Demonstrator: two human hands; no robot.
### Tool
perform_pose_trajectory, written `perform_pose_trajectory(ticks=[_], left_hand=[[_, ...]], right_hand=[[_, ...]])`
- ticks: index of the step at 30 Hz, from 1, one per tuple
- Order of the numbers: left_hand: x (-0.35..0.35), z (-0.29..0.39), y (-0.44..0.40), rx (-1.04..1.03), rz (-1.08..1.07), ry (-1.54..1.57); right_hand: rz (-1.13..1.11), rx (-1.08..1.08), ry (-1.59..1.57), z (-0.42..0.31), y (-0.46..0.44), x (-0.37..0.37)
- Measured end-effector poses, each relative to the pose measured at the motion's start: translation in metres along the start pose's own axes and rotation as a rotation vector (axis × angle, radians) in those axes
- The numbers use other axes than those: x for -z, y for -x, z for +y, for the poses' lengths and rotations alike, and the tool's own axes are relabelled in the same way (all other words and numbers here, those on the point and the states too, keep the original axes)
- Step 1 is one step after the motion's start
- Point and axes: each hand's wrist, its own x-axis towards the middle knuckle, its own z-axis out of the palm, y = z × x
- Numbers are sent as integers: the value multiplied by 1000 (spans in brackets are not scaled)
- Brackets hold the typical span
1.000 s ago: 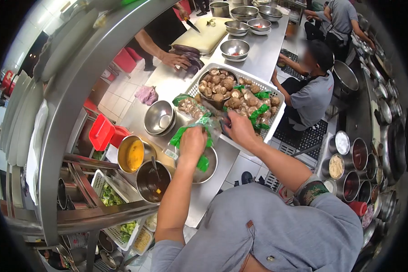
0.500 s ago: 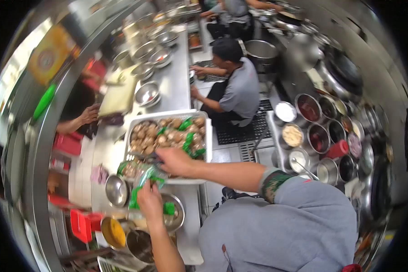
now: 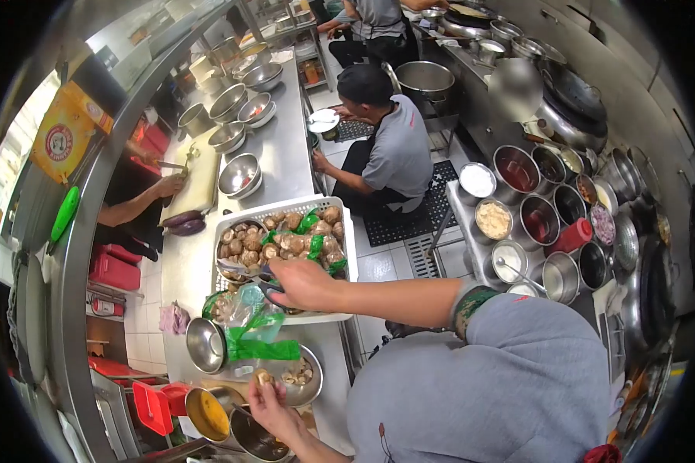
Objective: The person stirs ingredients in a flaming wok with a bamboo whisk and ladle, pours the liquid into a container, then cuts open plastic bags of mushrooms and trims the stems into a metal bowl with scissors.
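Note:
My right hand (image 3: 305,284) is closed round the dark handles of scissors (image 3: 243,270), whose blades lie over the mushrooms. Those mushrooms (image 3: 247,245), some loose and some bagged, fill a white perforated basket (image 3: 350,247). Between my fingertips, my left hand (image 3: 270,401) pinches a small mushroom piece (image 3: 263,377). It is beside a steel bowl (image 3: 313,386) holding cut mushroom pieces (image 3: 298,372). A clear plastic bag with green bands (image 3: 262,349) lies across the basket's near edge and the bowl's rim.
A steel bowl (image 3: 206,345), a pot with yellow liquid (image 3: 208,413) and a dark pot (image 3: 256,438) stand at the near left. Another person's hand (image 3: 168,185) is at a cutting board (image 3: 195,181). A crouching co-worker (image 3: 398,147) is beyond the counter. Sauce pots (image 3: 539,218) stand right.
My left hand has let go of the green-banded bag and moved down to the bowl, now pinching a mushroom piece. The view has turned right. My right hand still holds the scissors.

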Motion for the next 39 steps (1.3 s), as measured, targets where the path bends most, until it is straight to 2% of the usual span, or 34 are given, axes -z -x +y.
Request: perform_pose_trajectory(ticks=[1, 4, 6, 10, 14, 17, 26, 35, 39], left_hand=[[13, -14, 2, 61, 19, 53], [25, -22, 17, 166, 57, 143], [23, -24, 19, 190, 108, 185], [16, -24, 18, 215, 62, 247], [15, -33, 15, 211, 41, 249], [15, -37, 16, 226, 22, 232], [5, -46, 30, 201, 145, 364], [4, -56, 29, 48, 41, 192], [0, -56, 31, 57, 53, 173]], right_hand=[[-54, -2, -78, -5, 7, 10], [-588, -13, -191, -23, 38, 39], [-812, 2, -214, -22, 67, 33], [-615, 114, -164, 9, 117, -8], [-646, 87, 9, -12, 109, -9], [-629, 121, 22, -13, 107, -16], [-690, 147, 34, -14, 112, -30], [-691, 171, 57, -12, 115, -41], [-736, 146, 72, -17, 111, -43]])
